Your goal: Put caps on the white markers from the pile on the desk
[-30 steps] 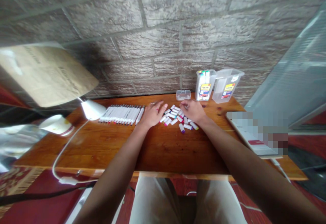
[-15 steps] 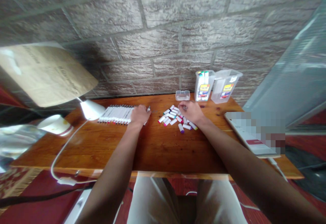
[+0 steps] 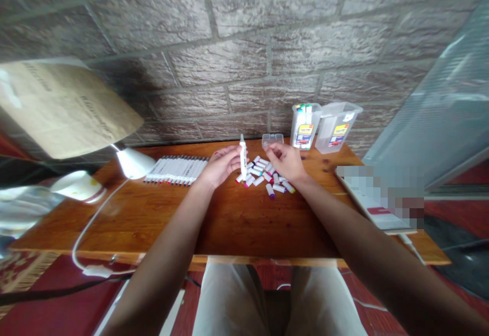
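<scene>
My left hand grips a white marker between thumb and fingers, holding it upright with its grey tip upward. To its left, several more white markers lie side by side in a row. Over the far side of a pile of loose marker caps is my right hand, its fingers curled together in a pinch; whatever they hold, if anything, is hidden. The caps are white with coloured ends. Behind that hand sits a small clear plastic lid, partly covered by the fingers.
Toward the back right stand a clear case of markers and another clear case. A tablet-like slab lies at the right. On the left are a lamp with its cable and a paper cup. A brick wall backs the wooden table.
My left hand went from the cap pile to the marker row, took the end marker, and brought it upright back beside the caps. My right hand rose slightly, fingers still pinched.
</scene>
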The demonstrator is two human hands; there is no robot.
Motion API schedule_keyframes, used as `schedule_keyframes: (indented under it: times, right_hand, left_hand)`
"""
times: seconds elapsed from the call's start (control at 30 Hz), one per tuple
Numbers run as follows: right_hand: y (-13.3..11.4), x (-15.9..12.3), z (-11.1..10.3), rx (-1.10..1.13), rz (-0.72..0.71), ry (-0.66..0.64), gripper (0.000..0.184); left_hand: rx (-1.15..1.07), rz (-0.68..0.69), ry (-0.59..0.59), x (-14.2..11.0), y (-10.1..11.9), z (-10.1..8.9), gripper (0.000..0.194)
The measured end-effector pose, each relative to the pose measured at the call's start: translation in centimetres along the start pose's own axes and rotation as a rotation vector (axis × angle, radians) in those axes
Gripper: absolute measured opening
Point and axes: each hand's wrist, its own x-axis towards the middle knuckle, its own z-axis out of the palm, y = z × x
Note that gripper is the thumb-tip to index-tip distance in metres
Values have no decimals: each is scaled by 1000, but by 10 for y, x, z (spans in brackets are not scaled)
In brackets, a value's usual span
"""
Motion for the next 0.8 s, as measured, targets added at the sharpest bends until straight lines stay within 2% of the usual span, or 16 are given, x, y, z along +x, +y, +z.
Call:
schedule_keyframes:
  times: [0.2,0.47,0.63,0.8]
  right_hand:
    - [6,3,-1,66,112,18,31]
    - [-13,-2,4,224,55,-72,41]
    - [-13,-3,0,94,65,-102,47]
    - [-1,4,-7,2,128,-16,40]
  left_hand:
    - [-46,-12,47,4,-6,-2,20]
    - [2,-13,-79,-2,-5,6,29]
    - [40,1,-131,-6,-4,10,34]
    - [35,5,-64,-4,-6,8,29]
